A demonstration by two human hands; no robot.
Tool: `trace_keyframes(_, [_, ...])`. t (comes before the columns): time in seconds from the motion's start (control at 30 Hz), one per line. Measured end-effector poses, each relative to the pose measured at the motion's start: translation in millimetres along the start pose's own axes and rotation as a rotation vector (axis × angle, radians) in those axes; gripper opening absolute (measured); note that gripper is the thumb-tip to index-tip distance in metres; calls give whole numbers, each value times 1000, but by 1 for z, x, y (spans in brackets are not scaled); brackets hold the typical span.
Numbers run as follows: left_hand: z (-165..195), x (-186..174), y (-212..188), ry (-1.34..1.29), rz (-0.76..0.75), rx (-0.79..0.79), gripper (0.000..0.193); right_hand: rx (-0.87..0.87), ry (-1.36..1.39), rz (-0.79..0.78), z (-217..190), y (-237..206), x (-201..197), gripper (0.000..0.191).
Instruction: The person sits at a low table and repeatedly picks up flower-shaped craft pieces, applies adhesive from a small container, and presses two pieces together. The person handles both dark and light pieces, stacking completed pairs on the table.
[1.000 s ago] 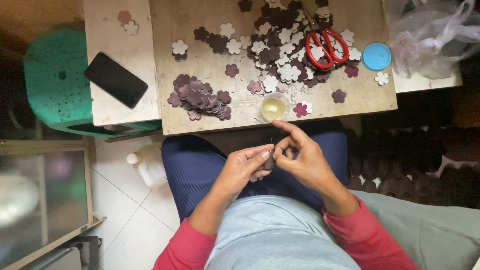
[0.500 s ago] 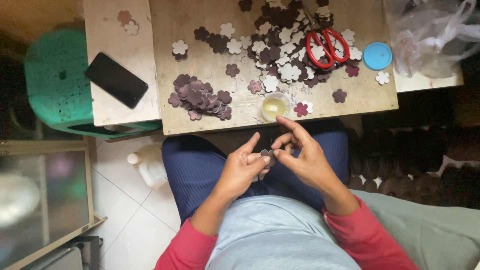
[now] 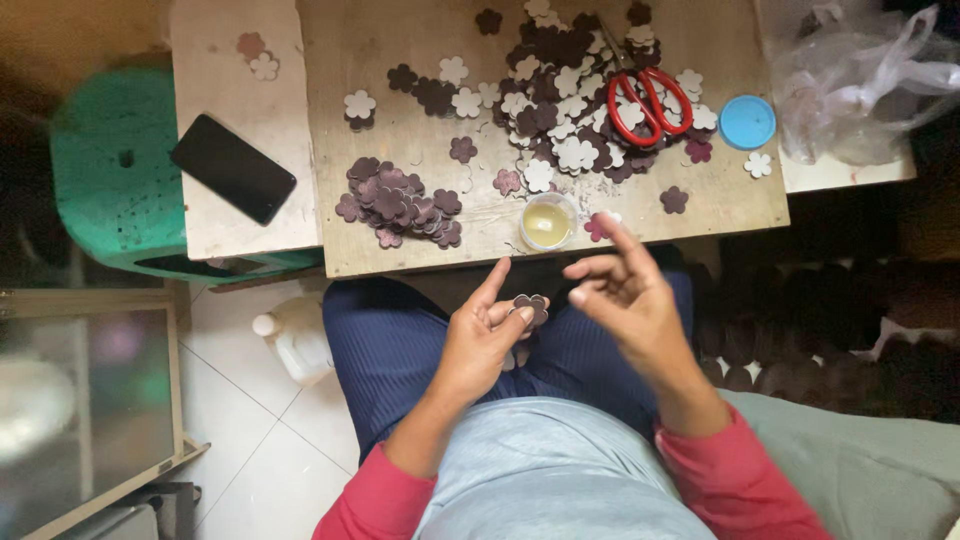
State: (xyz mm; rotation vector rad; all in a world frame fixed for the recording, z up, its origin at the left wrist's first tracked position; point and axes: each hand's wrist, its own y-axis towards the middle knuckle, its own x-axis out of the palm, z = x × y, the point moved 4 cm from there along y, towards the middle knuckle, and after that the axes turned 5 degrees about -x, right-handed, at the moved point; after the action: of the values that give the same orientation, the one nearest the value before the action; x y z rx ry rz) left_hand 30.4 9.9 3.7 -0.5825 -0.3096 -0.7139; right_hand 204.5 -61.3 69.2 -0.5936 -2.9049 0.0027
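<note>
**Flower cutout pinched over the lap**

The worktop point(image 3: 400, 40) carried heaps of flower cutouts, scissors point(image 3: 648, 100) and a small cup point(image 3: 548, 222) of yellowish liquid. Below its edge, the left hand point(image 3: 485, 340) pinched a dark flower point(image 3: 530, 306). The right hand point(image 3: 625, 300) hovered just beside, fingers spread, empty.

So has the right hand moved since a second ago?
Yes. The right hand has pulled off the flower piece and lifted toward the glue cup; the left hand holds the piece.
</note>
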Motion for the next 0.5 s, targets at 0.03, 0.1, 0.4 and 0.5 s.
trace_keyframes(0.03, [1,1,0,-10,5,7,79,-5,-18,-1,8,-1,6,89])
trace_keyframes(0.1, [1,2,-1,-35,22,18,80,-10,-54,-9,21,-3,17,91])
trace_keyframes(0.4, [1,3,-1,16,20,78,71,87,49,-35,37,0,21,95])
trace_keyframes(0.5, [0,3,5,-104,33,83,57,58,132,126,35,0,15,85])
